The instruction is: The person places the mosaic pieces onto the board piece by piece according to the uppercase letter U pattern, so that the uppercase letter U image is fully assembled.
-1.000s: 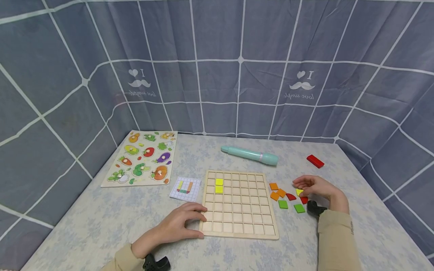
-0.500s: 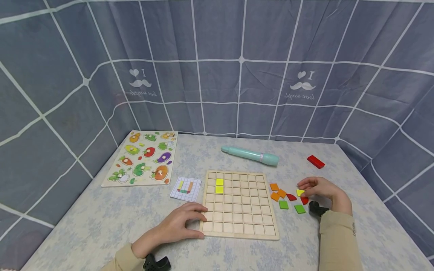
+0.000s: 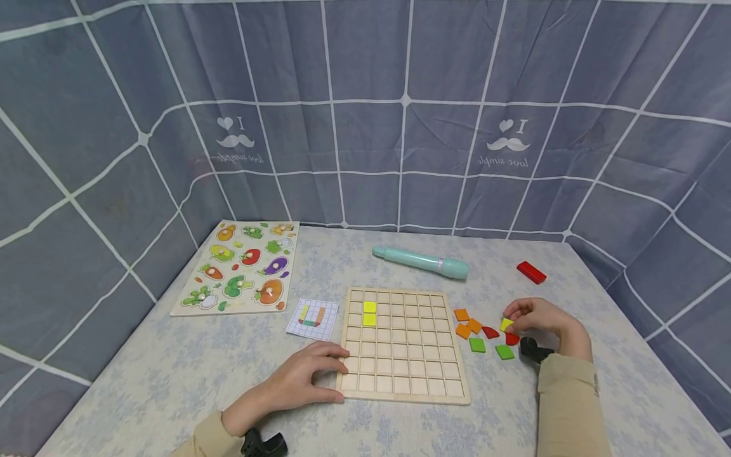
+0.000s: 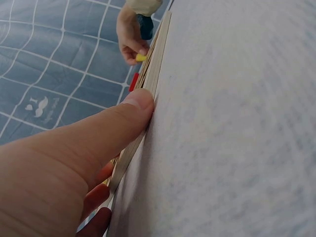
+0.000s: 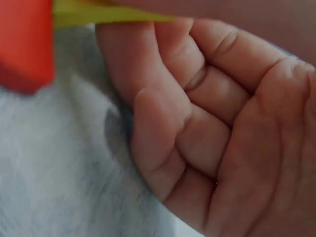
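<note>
My right hand [image 3: 545,320] pinches a yellow square tile [image 3: 506,325] between thumb and fingers, tilted up from the table. In the right wrist view the yellow tile [image 5: 106,15] appears edge-on beside a red piece [image 5: 25,44], with the other fingers curled toward the palm. My left hand [image 3: 302,374] rests at the lower left corner of a wooden grid board [image 3: 400,346], fingertips touching its left edge. The left wrist view has the thumb [image 4: 140,101] against the board's side. Two yellow tiles [image 3: 369,313] lie in the board's upper left cells.
Orange tiles [image 3: 461,315], green tiles [image 3: 477,345] and red quarter-round pieces [image 3: 490,332] lie right of the board. A pattern card [image 3: 313,319] and a vegetable puzzle [image 3: 240,270] lie left. Behind are a turquoise pen-shaped tube [image 3: 421,261] and a red block [image 3: 532,272].
My right hand has shifted slightly right, and the yellow tile in its fingers has tilted up. The left hand and the board have stayed in place.
</note>
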`<move>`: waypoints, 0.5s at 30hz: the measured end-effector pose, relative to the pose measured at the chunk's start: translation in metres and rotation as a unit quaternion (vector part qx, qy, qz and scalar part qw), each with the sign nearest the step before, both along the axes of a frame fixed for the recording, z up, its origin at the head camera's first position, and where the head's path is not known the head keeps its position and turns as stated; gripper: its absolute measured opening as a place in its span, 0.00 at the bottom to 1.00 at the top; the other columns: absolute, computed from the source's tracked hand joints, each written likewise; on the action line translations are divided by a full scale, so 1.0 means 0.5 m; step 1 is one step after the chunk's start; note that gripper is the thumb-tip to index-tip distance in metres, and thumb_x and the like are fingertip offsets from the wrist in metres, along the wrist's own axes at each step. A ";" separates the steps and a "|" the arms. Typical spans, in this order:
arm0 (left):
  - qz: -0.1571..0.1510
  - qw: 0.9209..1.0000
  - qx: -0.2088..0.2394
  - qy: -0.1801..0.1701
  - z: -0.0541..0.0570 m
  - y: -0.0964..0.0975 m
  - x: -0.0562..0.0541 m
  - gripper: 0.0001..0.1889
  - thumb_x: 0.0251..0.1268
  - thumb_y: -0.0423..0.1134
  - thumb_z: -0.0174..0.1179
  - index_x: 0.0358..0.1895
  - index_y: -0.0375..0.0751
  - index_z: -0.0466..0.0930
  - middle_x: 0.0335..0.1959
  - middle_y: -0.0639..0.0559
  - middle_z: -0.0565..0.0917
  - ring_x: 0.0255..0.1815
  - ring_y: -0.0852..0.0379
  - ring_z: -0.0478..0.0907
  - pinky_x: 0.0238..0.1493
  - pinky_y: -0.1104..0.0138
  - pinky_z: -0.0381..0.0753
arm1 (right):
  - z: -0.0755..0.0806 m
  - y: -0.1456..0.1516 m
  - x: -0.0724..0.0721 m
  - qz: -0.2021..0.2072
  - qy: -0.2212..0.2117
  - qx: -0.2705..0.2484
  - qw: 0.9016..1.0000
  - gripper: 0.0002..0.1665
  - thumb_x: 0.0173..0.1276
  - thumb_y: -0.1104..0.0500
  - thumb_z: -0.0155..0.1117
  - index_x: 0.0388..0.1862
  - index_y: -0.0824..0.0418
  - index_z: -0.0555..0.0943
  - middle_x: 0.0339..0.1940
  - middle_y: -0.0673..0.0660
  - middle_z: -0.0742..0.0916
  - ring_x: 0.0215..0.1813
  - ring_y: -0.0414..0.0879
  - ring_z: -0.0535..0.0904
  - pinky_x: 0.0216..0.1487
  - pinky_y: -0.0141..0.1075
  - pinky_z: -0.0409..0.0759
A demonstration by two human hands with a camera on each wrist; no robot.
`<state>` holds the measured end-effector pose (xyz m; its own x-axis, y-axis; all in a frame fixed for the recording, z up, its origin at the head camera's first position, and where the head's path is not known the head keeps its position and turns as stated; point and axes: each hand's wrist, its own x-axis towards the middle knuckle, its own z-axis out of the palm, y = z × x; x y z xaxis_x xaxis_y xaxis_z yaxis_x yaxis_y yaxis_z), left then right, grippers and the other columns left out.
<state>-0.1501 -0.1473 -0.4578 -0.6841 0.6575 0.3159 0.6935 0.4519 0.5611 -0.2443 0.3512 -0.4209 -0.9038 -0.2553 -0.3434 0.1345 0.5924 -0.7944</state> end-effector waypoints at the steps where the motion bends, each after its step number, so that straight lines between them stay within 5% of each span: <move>1: 0.000 1.000 -0.001 0.000 0.000 0.000 0.000 0.17 0.52 0.56 0.67 0.42 0.53 0.83 0.55 0.56 0.77 0.58 0.55 0.70 0.56 0.59 0.72 | 0.001 -0.001 -0.002 0.007 0.006 0.004 1.000 0.17 0.56 0.63 0.70 0.41 0.70 0.76 0.29 0.56 0.78 0.31 0.48 0.75 0.34 0.35 0.80; 15: 0.002 1.000 -0.001 -0.002 -0.001 -0.002 -0.001 0.17 0.51 0.56 0.67 0.42 0.53 0.83 0.55 0.56 0.77 0.58 0.55 0.70 0.57 0.59 0.72 | 0.098 -0.085 -0.004 0.022 0.152 0.000 0.988 0.21 0.59 0.57 0.70 0.46 0.68 0.76 0.35 0.59 0.83 0.38 0.58 0.80 0.44 0.44 0.81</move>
